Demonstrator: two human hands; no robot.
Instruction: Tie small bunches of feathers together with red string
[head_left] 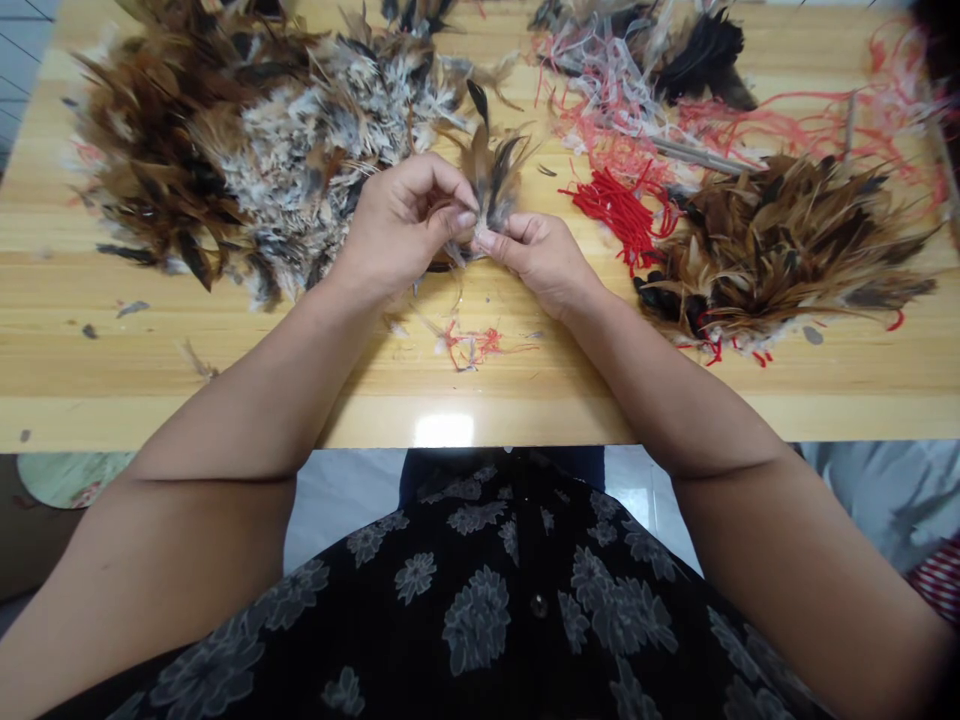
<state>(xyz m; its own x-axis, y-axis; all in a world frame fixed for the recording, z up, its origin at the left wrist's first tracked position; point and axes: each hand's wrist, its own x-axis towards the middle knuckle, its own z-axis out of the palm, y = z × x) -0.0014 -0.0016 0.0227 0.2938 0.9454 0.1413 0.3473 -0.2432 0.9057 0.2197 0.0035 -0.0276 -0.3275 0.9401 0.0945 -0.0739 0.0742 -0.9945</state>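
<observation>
Between my hands, a small bunch of brown and black feathers (491, 165) points away from me, tips fanned out. My left hand (416, 215) pinches it low on its left side, thumb against the fingers. From the other side my right hand (541, 255) grips the base of the same bunch with thumb and forefinger. The quill ends are mostly hidden by my fingers. Left of my hands spreads a large heap of brown and pale fluffy feathers (292, 160). A bundle of red threads (619, 215) lies to the right.
A pile of finished-looking brown feather bunches (795, 245) lies at the right, some with red ends. Behind it are tangled pink and white strings (600, 70) and black feathers (705, 60). Thread scraps (480, 345) lie before my hands, near the wooden table's front edge (517, 425).
</observation>
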